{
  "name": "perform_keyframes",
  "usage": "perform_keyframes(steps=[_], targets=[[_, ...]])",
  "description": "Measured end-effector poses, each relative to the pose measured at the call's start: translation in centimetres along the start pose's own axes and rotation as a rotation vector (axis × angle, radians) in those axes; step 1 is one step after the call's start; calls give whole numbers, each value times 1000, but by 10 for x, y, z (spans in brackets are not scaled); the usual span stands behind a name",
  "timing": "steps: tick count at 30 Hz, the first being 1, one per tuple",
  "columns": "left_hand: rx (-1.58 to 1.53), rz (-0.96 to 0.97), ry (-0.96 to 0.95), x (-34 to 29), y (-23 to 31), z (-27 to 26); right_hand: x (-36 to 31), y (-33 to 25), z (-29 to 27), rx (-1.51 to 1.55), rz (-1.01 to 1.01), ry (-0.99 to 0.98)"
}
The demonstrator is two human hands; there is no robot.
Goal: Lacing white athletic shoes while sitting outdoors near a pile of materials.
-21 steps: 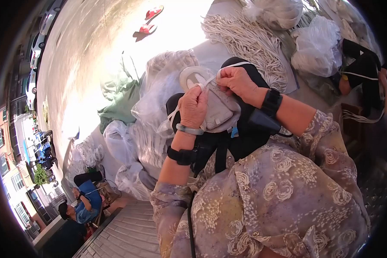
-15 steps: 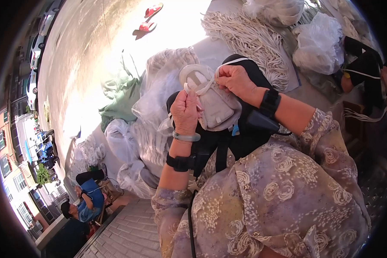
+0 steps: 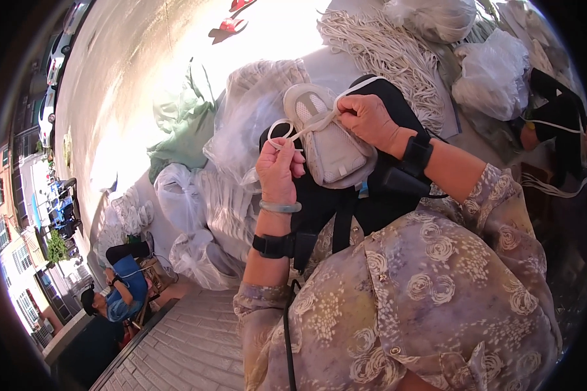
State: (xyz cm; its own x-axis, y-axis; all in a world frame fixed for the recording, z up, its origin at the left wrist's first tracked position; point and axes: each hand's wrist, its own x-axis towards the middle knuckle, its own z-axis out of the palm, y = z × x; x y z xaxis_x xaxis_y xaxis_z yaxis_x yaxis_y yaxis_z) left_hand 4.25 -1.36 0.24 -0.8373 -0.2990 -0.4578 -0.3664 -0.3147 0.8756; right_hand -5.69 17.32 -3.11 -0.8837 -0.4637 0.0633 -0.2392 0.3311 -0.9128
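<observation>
Here, both hands point(image 3: 278, 171) point(image 3: 372, 124) pinching flat white lace point(image 3: 318, 124), rounded pale mesh-panelled shoe point(image 3: 336, 155) beneath

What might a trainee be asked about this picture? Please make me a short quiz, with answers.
1. What do the left hand and right hand both pinch?
2. True or false: a bracelet circles the left wrist.
3. What colour are the slippers on the ground beyond the shoe? A, green; B, red; C, blue.

Key: 1, white lace; 2, true; 3, B.
</observation>
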Motion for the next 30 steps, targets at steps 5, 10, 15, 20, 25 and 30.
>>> perform_keyframes(steps=[5,10,15,20,25,30], targets=[[125,155,77,17,-10,7,-3,-2,-3,-30,139,-30],[518,417,119,28,-22,12,-10,1,-9,-169,142,-68],[640,536,167,37,-32,12,-15,8,-8,-62,25,7],[774,585,178,38,-29,14,-18,9,-9,-33,-5,21],[1119,682,110,34,-23,20,-19,11,-8,-12,-26,17],[974,425,166,29,-6,19,-19,11,-8,72,-11,6]])
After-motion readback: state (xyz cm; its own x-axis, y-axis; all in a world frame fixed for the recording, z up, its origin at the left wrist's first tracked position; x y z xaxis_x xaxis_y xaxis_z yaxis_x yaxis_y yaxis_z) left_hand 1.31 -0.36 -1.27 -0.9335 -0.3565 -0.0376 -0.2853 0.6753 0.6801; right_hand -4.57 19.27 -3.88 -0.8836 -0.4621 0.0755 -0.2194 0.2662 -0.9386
